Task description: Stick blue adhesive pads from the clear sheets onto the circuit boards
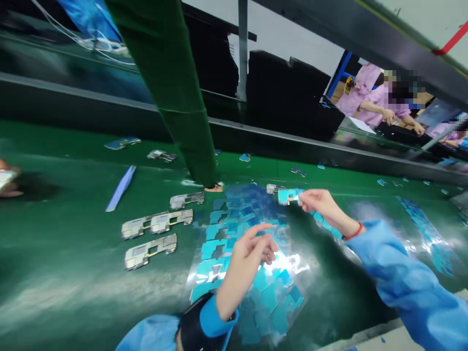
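Observation:
My right hand (323, 205) pinches a small circuit board (288, 196) with shiny blue film on its face, just above the mat. Over a clear sheet of blue film pieces (214, 248), my left hand (252, 253) hovers with its fingers loosely spread and nothing visible in them. Beside the board I hold, another circuit board (272, 189) lies on the mat. To the left of the sheet rest several bare circuit boards (150, 251). Part of a blue strip (323, 222) shows beneath my right wrist.
Blue tweezers (121, 187) lie at left on the green mat (73, 243). A green fabric-covered column (164, 87) slants down to the mat. Small boards (122, 143) dot the far edge. Another person's hand (10, 185) is at far left; co-workers in pink (369, 97) sit beyond.

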The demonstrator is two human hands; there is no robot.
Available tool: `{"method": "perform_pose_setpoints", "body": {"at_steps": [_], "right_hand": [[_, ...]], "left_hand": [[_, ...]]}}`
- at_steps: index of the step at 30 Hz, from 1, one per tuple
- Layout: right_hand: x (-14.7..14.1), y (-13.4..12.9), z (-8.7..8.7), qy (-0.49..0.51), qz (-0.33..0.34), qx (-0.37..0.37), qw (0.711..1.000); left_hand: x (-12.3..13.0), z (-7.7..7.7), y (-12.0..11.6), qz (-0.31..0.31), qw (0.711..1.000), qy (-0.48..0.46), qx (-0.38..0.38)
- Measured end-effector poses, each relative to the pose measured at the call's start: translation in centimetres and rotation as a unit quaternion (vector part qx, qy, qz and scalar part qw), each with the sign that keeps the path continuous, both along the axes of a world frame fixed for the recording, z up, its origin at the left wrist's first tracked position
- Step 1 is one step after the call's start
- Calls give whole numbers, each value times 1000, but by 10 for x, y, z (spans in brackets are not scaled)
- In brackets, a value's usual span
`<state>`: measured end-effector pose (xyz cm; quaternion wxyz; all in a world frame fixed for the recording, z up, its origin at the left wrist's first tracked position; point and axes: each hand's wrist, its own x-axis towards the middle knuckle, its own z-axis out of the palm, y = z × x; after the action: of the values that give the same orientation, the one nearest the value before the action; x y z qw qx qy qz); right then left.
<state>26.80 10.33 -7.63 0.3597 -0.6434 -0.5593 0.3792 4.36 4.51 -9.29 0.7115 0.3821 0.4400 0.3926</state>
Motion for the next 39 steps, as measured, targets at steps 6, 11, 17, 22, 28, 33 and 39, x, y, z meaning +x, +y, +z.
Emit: {"method": "perform_pose_setpoints", "body": {"at_steps": [6, 11, 17, 22, 28, 33, 39], "right_hand": [[-15, 80, -2, -109, 5, 94, 990], [-20, -26, -12, -171, 116, 118, 971], [-34, -123, -35, -302, 345, 140, 878], [-33, -122, -56, -295, 275, 205, 892], [-33, -122, -46, -216, 170, 243, 930], [-38, -126, -37, -230, 247, 311, 889], [-39, -123, -26, -100, 215, 299, 924]], "left_hand": [[-1, 0, 3, 10, 1000, -3, 15], [-6, 6, 8, 67, 997, -40, 4], [-14, 8, 20, 138, 989, -55, 8], [-18, 8, 29, 122, 992, -14, 30], [-13, 2, 22, -52, 995, 79, 42], [-7, -1, 16, -104, 986, 107, 73], [-1, -2, 1, -137, 975, 117, 127]]}}
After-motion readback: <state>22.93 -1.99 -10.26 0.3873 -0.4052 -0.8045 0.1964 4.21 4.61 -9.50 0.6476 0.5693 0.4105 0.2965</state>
